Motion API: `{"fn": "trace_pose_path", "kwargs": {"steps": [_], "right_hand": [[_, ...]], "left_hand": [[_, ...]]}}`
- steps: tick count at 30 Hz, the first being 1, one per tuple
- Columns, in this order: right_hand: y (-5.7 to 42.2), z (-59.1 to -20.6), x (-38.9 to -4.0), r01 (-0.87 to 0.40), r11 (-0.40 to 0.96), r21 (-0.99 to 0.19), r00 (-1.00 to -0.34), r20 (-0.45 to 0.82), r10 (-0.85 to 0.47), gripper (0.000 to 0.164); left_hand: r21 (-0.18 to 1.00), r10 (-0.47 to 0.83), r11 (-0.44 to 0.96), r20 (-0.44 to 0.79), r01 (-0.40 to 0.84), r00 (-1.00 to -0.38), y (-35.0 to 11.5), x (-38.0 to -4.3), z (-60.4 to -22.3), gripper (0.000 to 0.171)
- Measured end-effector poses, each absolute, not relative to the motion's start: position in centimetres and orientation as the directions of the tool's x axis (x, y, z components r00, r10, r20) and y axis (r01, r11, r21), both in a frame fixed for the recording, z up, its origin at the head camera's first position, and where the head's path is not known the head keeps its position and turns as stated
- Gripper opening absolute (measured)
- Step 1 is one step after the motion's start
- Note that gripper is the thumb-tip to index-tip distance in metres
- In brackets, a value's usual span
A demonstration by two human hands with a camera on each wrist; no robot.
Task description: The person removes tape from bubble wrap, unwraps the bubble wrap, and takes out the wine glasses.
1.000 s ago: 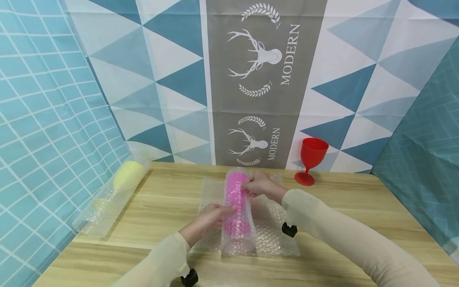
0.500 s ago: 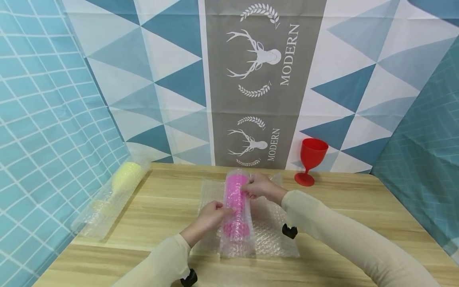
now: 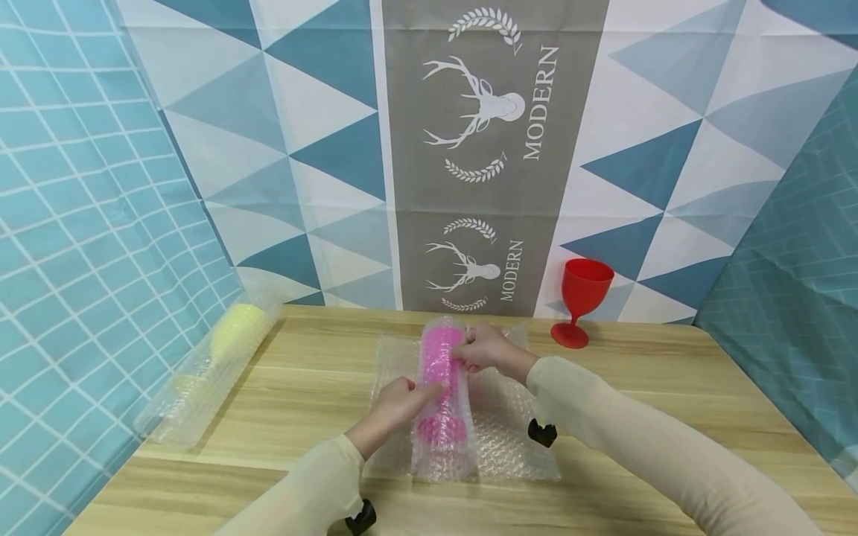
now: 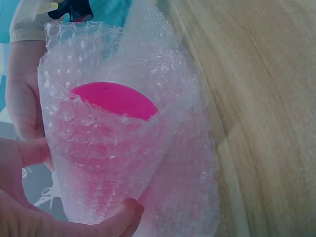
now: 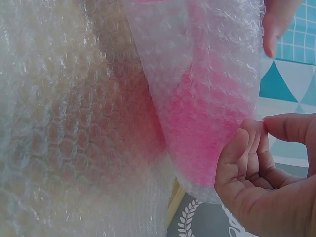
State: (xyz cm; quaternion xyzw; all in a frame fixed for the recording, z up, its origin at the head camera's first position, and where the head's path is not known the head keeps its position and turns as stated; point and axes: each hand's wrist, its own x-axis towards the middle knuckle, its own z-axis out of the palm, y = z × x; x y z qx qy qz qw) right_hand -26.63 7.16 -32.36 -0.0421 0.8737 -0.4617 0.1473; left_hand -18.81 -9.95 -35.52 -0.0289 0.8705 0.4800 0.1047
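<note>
A pink goblet [image 3: 441,432] lies in a roll of bubble wrap [image 3: 445,467] at the middle of the table, its outline blurred by the plastic. In the left wrist view part of the pink goblet [image 4: 118,99] shows bare inside the wrap. My left hand [image 3: 397,403] holds the roll's left side, its thumb laid over the top; its other fingers are partly hidden. Farther up, my right hand [image 3: 488,348] pinches the wrap's edge on the right side. The right wrist view shows thumb and fingertips of the right hand [image 5: 266,173] together at that edge.
A red goblet [image 3: 585,298] stands upright at the back right. Along the left wall lies a yellow goblet [image 3: 236,331] rolled in bubble wrap. Loose, flat wrap [image 3: 512,439] spreads under and beside the pink roll. Patterned cloth walls [image 3: 335,149] border the wooden table [image 3: 302,387].
The left hand has shifted slightly, its thumb now stretched farther over the roll. The roll's near end has moved a little left. The right hand has stayed in almost the same place.
</note>
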Motion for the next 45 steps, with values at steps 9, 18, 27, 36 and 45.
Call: {"fn": "trace_pose_path", "kwargs": {"steps": [9,18,27,36,45], "right_hand": [[7.21,-32.43,-26.8,0.054,0.569,-0.82,-0.953,-0.212,-0.215,0.016],[7.41,-32.32,-26.85,0.051,0.581,-0.812,-0.952,-0.216,-0.218,0.014],[7.66,-32.07,-26.83,0.067,0.586,-0.808,-0.95,-0.231,-0.211,0.015],[7.99,-31.88,-26.84,0.062,0.592,-0.804,-0.946,-0.236,-0.221,0.015],[8.06,-31.7,-26.97,0.076,0.584,-0.808,-0.944,-0.246,-0.217,0.019]], "left_hand": [[0.819,0.046,0.553,-0.215,-0.154,-0.976,-9.93,-18.89,-35.74,0.068],[0.826,0.034,0.537,-0.225,-0.172,-0.974,-9.99,-18.95,-36.04,0.071],[0.834,0.04,0.521,-0.236,-0.181,-0.971,-9.99,-18.92,-36.09,0.07],[0.842,0.055,0.508,-0.243,-0.183,-0.968,-10.0,-18.97,-36.21,0.065],[0.843,0.043,0.505,-0.241,-0.187,-0.97,-9.79,-18.9,-36.18,0.062]]}}
